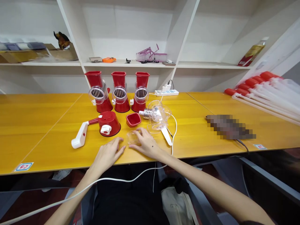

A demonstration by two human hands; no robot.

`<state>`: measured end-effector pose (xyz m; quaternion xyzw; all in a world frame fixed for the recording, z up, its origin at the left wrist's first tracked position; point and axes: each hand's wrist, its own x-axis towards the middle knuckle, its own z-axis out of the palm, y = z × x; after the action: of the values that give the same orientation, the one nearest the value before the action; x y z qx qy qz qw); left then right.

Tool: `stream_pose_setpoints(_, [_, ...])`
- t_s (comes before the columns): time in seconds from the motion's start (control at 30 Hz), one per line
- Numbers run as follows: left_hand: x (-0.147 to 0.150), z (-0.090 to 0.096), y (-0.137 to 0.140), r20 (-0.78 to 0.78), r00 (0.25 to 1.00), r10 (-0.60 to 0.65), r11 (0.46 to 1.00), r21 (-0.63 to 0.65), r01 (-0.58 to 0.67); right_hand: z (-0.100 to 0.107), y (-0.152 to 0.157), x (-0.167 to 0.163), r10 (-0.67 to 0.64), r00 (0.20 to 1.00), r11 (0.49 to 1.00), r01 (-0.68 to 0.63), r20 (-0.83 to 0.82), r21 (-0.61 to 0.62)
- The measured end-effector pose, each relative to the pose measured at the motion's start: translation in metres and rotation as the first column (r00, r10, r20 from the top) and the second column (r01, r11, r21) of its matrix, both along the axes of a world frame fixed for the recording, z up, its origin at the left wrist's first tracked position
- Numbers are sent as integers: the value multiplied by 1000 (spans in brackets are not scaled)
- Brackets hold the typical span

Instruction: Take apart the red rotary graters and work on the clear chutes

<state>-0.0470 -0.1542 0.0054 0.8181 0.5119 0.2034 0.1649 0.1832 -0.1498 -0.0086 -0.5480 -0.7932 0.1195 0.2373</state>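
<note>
My left hand (107,155) lies flat on the yellow table (47,125) near its front edge, fingers apart, holding nothing. My right hand (146,143) rests beside it, fingers touching a small clear plastic cup (133,137). Just behind the hands lie a red grater base with a white crank handle (103,126), a small red square hopper (133,119) and a clear drum housing with a metal grater drum (157,116).
Three assembled red rotary graters (119,92) stand in a row further back. A white power strip (167,92) and white cable (174,125) lie right of them. Red-capped clear tubes (262,90) are stacked at the far right. Shelves with small items rise behind.
</note>
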Motion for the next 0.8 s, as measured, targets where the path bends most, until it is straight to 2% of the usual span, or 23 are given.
stream_pose_setpoints(0.13, [2,-3,3,44,999,-19,1000,6,19,1,-1,3,110,992,994,-110,-65,5])
stream_pose_setpoints(0.23, [7,-2,7,232,971,-64,998,-1,66,1,-3,6,163,974,986,-159,-156,40])
stream_pose_setpoints(0.37, [16,0,10,550,826,-120,975,-90,202,3,-12,13,206,941,977,-185,-267,102])
stream_pose_setpoints(0.57, [32,-4,12,728,684,30,940,-254,229,10,-26,22,313,893,950,-298,-325,95])
stream_pose_setpoints(0.7, [42,-8,9,804,576,147,941,-293,169,2,-24,18,204,928,973,-157,-311,169])
stream_pose_setpoints(0.8, [48,-8,2,832,515,206,934,-324,152,-4,-23,14,123,972,957,-63,-200,285])
